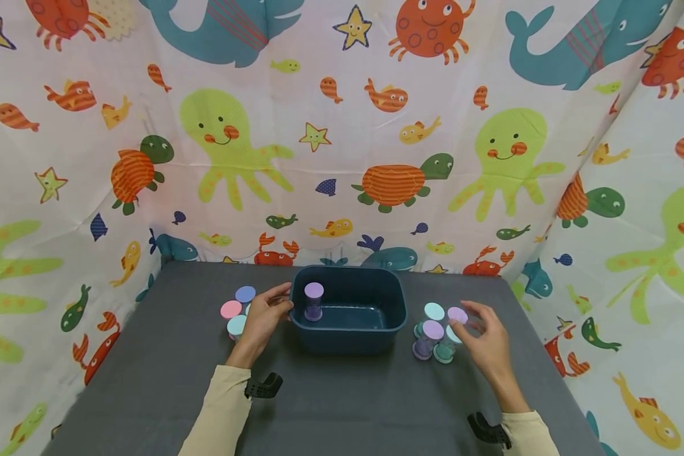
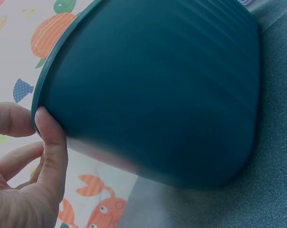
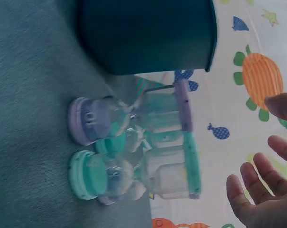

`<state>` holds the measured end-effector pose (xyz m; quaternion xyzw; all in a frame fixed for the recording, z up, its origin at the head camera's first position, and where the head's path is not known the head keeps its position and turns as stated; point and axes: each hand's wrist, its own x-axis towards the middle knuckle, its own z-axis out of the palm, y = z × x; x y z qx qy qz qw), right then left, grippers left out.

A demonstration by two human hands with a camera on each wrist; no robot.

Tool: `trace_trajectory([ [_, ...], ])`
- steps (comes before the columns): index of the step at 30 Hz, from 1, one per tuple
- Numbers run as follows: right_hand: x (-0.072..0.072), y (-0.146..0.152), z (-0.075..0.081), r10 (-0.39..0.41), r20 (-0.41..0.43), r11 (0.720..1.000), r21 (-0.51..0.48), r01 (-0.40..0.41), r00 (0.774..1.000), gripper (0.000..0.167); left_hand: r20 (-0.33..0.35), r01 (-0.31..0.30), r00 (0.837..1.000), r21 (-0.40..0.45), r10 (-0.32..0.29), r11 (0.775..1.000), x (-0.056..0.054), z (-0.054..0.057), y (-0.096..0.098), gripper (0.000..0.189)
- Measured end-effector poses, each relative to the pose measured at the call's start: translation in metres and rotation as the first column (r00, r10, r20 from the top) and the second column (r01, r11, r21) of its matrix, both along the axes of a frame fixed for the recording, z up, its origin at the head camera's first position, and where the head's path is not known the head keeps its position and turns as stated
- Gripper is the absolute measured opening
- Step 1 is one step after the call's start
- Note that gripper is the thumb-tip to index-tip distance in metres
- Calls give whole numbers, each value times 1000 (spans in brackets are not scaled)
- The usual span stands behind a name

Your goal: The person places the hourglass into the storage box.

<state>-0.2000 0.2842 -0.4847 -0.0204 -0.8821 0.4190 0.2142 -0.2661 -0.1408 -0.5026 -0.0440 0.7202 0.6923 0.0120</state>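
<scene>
Left hand (image 1: 266,318): fingers pinch left rim of dark-teal rectangular plastic bin (image 1: 348,343), frame centre. Right hand (image 1: 484,342): fingers spread, apart from clustered clear, purple- and mint-capped sand timers (image 1: 433,330), right of centre. Best pinch one cap, sparing neighbours; lift over bin's right rim. Room inside, right of upright purple-capped timer (image 1: 314,291).

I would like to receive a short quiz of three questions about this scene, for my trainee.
1. Which hand grips the dark blue bin?
2. True or false: the bin contains a pink-topped sand timer.
3. Complete: in the head view, the right hand is close to sand timers standing on the bin's ___ side.

Key:
1. The left hand.
2. False; the sand timer inside is purple-topped.
3. Right.
</scene>
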Motion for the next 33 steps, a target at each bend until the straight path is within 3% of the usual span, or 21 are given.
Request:
trace_trajectory([
  [4,6,0,-8,-13,0,1000,7,13,1000,48,4,2,1000,-3,-2,1000,0,0,0,44],
  [13,13,-1,-19,-108,23,988,-106,110,994,52,-15,-7,1000,12,7,1000,2,0,0,44],
  [22,19,0,-32,-124,75,983,-125,133,989,59,-7,5,1000,12,-5,1000,5,2,1,44],
  [33,20,0,-41,-131,122,979,-142,148,984,60,-9,3,1000,12,-3,1000,1,0,2,44],
])
